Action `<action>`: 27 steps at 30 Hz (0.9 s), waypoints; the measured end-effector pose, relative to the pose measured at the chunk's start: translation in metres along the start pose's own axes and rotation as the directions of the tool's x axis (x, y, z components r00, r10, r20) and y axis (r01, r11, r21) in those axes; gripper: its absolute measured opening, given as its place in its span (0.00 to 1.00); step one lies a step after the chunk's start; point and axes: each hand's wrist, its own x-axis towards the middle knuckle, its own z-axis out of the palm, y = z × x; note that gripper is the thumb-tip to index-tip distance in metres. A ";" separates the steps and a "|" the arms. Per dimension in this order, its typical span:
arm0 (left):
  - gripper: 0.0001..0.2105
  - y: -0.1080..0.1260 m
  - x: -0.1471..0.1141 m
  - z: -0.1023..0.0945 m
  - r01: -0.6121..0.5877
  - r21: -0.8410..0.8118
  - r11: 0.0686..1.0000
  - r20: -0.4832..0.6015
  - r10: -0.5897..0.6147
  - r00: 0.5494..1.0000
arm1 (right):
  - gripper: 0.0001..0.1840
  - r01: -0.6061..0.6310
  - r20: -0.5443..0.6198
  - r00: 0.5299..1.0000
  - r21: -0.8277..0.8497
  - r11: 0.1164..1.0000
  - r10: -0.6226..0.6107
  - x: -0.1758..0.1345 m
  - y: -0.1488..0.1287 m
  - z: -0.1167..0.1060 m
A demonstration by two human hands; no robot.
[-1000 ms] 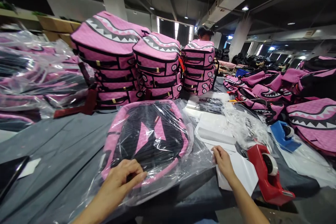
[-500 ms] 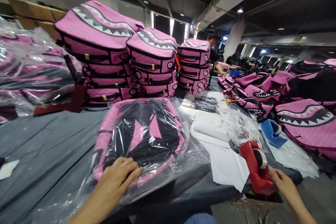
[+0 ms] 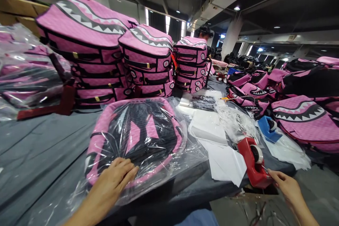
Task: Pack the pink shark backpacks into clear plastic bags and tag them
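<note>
The left hand [image 3: 115, 178] lies flat on the bagged backpack [image 3: 137, 137] while the right hand [image 3: 284, 185] pinches tape at the red tape holder [image 3: 253, 162], which could tip off the table edge.

Glossy crinkled plastic bag [image 3: 159, 148]; quilted cloth backpack [image 3: 137, 134]; glossy plastic tape dispenser [image 3: 251, 164].

Both hands bare: left hand [image 3: 116, 178], right hand [image 3: 284, 185]. Forearms bare, no sleeves, rings, watch visible.
</note>
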 end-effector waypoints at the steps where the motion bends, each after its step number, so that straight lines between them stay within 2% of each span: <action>1: 0.29 0.002 0.001 -0.002 -0.003 0.000 1.000 0.009 0.003 1.000 | 0.28 0.040 -0.035 0.999 -0.027 0.999 -0.040 -0.004 -0.005 0.000; 4: 0.31 0.005 0.003 -0.005 0.007 -0.002 1.000 0.017 -0.007 1.000 | 0.27 0.164 -0.156 0.970 -0.146 0.976 -0.186 -0.020 -0.009 -0.006; 6: 0.32 0.005 0.004 -0.005 0.015 -0.008 1.000 0.034 -0.015 0.999 | 0.27 0.183 -0.193 0.958 -0.164 0.969 -0.213 -0.035 0.002 -0.010; 8: 0.32 0.006 0.004 -0.006 0.020 -0.012 1.000 0.038 -0.020 0.999 | 0.27 0.135 -0.196 0.970 -0.061 0.989 -0.144 -0.048 0.022 -0.007; 10: 0.32 0.007 0.004 -0.007 0.035 -0.014 0.999 0.048 -0.034 0.998 | 0.26 0.076 -0.163 0.985 0.183 0.980 -0.046 -0.059 0.040 0.007; 11: 0.32 0.009 0.004 -0.008 0.048 -0.016 0.999 0.050 -0.047 0.998 | 0.27 0.055 -0.133 0.991 0.346 0.937 -0.009 -0.064 0.045 0.018; 13: 0.31 0.012 0.004 -0.009 0.074 -0.023 0.997 0.055 -0.072 0.996 | 0.31 -0.002 -0.008 1.000 0.647 0.763 0.009 -0.075 0.042 0.049; 15: 0.31 0.013 0.004 -0.009 0.087 -0.032 0.996 0.056 -0.085 0.995 | 0.37 -0.127 0.193 0.980 0.808 0.575 -0.055 -0.090 0.019 0.084; 16: 0.30 0.013 0.003 -0.008 0.087 -0.036 0.996 0.058 -0.084 0.995 | 0.38 -0.207 0.309 0.944 0.827 0.523 -0.115 -0.100 0.002 0.100; 18: 0.28 0.012 0.003 -0.006 0.085 -0.034 0.996 0.058 -0.083 0.995 | 0.33 -0.328 0.521 0.806 0.787 0.522 -0.279 -0.120 -0.044 0.126; 19: 0.28 0.012 0.003 -0.004 0.082 -0.029 0.996 0.054 -0.080 0.995 | 0.29 -0.347 0.610 0.701 0.745 0.570 -0.370 -0.130 -0.070 0.135; 20: 0.27 0.011 0.003 -0.003 0.078 -0.021 0.997 0.047 -0.077 0.996 | 0.26 -0.301 0.659 0.592 0.715 0.631 -0.465 -0.138 -0.098 0.142; 21: 0.26 0.010 0.003 -0.002 0.076 -0.013 0.997 0.037 -0.076 0.996 | 0.24 -0.182 0.670 0.482 0.708 0.683 -0.565 -0.144 -0.127 0.147; 22: 0.25 0.010 0.002 -0.002 0.074 -0.006 0.997 0.029 -0.074 0.997 | 0.23 0.001 0.656 0.361 0.711 0.704 -0.663 -0.147 -0.156 0.151; 23: 0.24 0.010 0.002 -0.001 0.072 -0.002 0.997 0.030 -0.072 0.997 | 0.21 0.208 0.654 0.216 0.695 0.688 -0.725 -0.149 -0.184 0.155; 24: 0.23 0.011 0.002 -0.002 0.074 0.001 0.997 0.038 -0.074 0.997 | 0.20 0.388 0.658 0.045 0.681 0.620 -0.751 -0.148 -0.211 0.160; 25: 0.22 0.011 0.003 -0.002 0.078 0.005 0.997 0.047 -0.079 0.996 | 0.18 0.527 0.655 -0.122 0.679 0.511 -0.746 -0.147 -0.234 0.166; 26: 0.22 0.012 0.003 -0.002 0.083 0.009 0.997 0.056 -0.083 0.995 | 0.15 0.636 0.647 -0.261 0.673 0.377 -0.716 -0.145 -0.255 0.173; 27: 0.21 0.012 0.003 -0.002 0.085 0.013 0.996 0.061 -0.086 0.994 | 0.12 0.710 0.644 -0.368 0.660 0.244 -0.671 -0.143 -0.271 0.181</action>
